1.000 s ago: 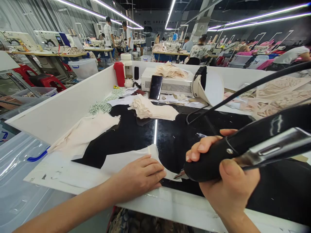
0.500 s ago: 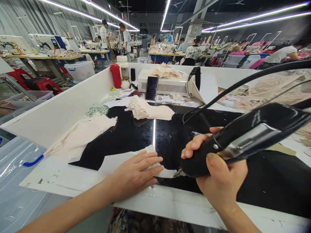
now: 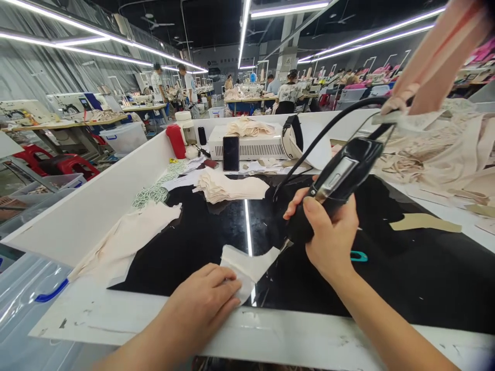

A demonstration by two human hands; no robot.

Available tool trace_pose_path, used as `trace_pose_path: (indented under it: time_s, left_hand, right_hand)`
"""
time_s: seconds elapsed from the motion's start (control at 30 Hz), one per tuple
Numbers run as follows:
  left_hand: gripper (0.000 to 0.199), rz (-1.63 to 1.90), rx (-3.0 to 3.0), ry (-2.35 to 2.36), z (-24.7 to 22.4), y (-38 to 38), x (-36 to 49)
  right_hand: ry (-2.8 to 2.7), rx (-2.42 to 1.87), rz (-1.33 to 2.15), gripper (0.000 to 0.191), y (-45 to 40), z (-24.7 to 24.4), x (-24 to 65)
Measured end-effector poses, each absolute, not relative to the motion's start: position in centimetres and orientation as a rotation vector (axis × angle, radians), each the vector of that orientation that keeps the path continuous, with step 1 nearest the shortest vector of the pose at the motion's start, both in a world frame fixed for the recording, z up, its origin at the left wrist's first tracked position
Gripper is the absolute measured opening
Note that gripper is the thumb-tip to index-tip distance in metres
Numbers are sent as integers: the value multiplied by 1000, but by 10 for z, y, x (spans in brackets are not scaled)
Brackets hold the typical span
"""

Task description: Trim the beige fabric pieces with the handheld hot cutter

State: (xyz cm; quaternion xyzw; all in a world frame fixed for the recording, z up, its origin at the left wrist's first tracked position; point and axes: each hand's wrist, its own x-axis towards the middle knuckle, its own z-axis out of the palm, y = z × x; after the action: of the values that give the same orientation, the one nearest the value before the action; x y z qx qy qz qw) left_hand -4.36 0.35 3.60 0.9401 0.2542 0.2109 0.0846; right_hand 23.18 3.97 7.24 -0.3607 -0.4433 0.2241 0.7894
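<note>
My left hand (image 3: 207, 299) has its fingers curled over the left part of a small white fabric piece (image 3: 255, 268) near the front of the black work surface (image 3: 309, 288); its thumb is hidden. My right hand (image 3: 334, 239) is wrapped round a black corded hand tool (image 3: 350, 162) with a metal lever on its side. The tool slants down to the left, and its narrow metal tip (image 3: 286, 243) is at the fabric's upper right corner. Whether the tip touches the cloth, I cannot tell. Beyond the hands lies a stack of cream fabric pieces (image 3: 232, 186).
Cream cloth (image 3: 143, 226) lies at the left by a white side wall (image 3: 96, 190). At the back stand a phone (image 3: 231, 153), a white vented box (image 3: 255, 141) and a red container (image 3: 176, 141). A teal loop-shaped object (image 3: 359, 256) and a tan strip (image 3: 425, 222) lie right. The tool's black cable (image 3: 309, 159) arches overhead.
The tool and my right hand have moved left and away from me. The fabric piece has shifted and turned, with my left hand now curled on it. The whole view has also shifted.
</note>
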Motion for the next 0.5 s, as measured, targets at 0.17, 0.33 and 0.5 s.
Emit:
trace_pose_path:
  time_s: [0.17,0.33,0.5]
  left_hand:
    - [30,489,3030,854,46,21,-35]
    - [14,438,2993,451,57,70,-14]
    - [50,163,2811,329,59,100,0]
  right_hand:
    - [-976,-755,520,40,33,72,221]
    - [-974,-750,532,31,30,70,209]
    - [-962,-764,551,29,32,72,200]
